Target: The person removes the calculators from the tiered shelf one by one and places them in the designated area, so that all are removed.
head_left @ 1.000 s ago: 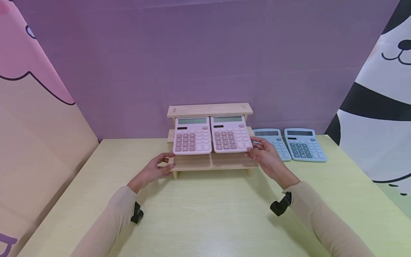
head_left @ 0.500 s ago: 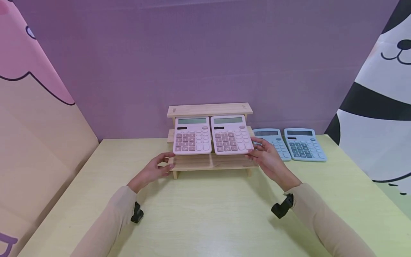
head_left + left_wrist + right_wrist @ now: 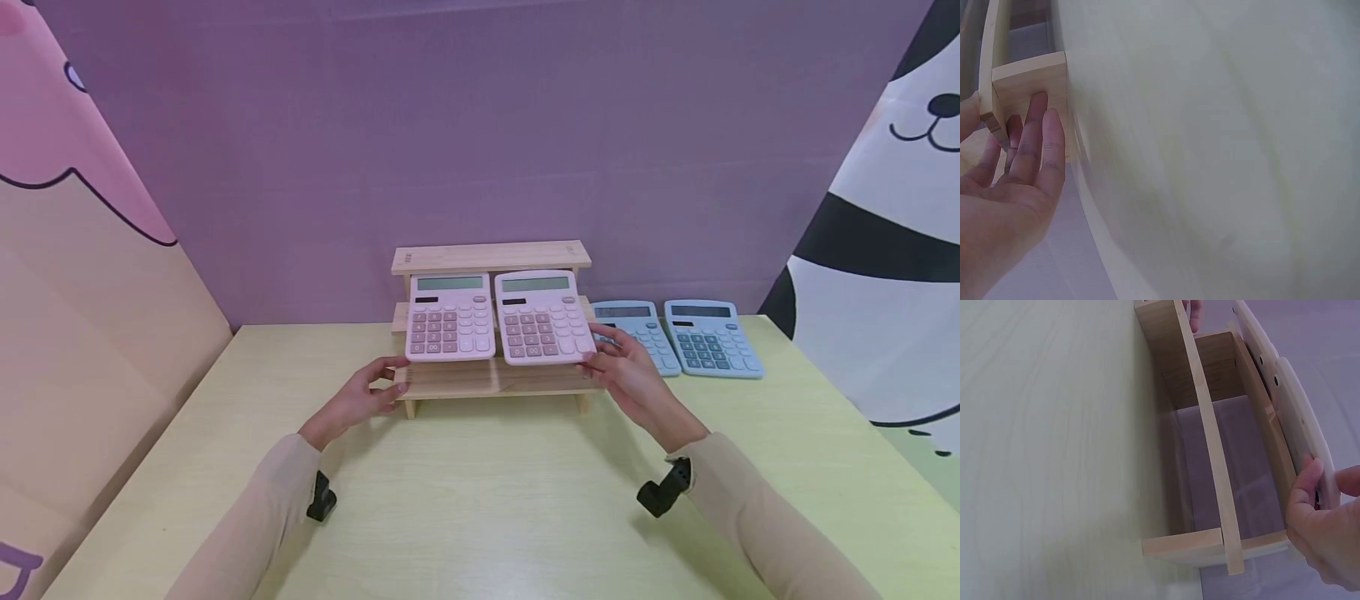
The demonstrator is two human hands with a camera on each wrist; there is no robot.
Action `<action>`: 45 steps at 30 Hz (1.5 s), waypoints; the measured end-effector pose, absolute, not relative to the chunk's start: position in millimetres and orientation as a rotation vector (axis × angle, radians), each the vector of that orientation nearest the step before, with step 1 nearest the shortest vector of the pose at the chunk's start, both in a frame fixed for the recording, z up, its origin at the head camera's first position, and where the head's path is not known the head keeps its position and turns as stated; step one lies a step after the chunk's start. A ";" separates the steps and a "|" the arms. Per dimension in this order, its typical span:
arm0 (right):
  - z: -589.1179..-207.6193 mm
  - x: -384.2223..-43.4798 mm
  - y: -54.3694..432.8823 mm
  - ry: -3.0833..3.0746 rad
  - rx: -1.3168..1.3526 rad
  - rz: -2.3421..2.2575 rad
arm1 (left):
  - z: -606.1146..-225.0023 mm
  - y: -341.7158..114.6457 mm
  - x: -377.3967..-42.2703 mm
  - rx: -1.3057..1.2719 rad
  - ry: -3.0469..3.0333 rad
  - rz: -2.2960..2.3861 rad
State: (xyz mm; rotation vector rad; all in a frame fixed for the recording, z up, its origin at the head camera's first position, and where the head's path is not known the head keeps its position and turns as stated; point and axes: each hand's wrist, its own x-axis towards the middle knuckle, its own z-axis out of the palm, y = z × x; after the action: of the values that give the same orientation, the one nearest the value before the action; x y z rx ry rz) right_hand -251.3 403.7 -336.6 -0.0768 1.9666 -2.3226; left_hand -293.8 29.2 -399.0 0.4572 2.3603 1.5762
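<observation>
Two pink calculators lean side by side on the middle step of a three-step wooden stand. The right pink calculator has its lower right corner pinched between the thumb and fingers of my right hand; in the right wrist view my right hand holds its edge, and its back faces the camera. The left pink calculator stands untouched, a narrow gap apart. My left hand grips the left end of the lowest step. In the left wrist view, fingers reach beneath that board, with the thumb across its edge.
Two blue calculators, one nearer the stand and one farther right, lie on the pale wooden table behind my right hand. A purple backdrop rises behind the stand. Printed cartoon panels flank both sides.
The right pink calculator has slid slightly down and to the right, widening the gap between the pair. My right hand moved with it. My left hand and the stand have stayed put.
</observation>
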 end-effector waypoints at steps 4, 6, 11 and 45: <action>-337.4 -249.0 404.6 1.975 -0.086 -2.318 | -399.2 29.5 -293.8 0.467 2.357 1.573; -337.5 -247.8 405.0 1.982 -0.089 -2.311 | -399.3 29.3 -293.8 0.467 2.355 1.573; -337.2 -245.1 405.8 2.006 -0.096 -2.301 | -399.2 29.0 -294.1 0.460 2.350 1.574; -330.2 -235.8 426.6 1.978 -0.106 -2.359 | -400.8 28.9 -295.3 0.455 2.352 1.581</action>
State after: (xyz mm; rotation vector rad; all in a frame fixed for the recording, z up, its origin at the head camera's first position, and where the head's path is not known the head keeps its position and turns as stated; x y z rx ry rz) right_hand -235.8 426.6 -330.2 -0.1060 1.9775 -2.3589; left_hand -295.3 28.9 -400.8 0.4547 2.3522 1.5815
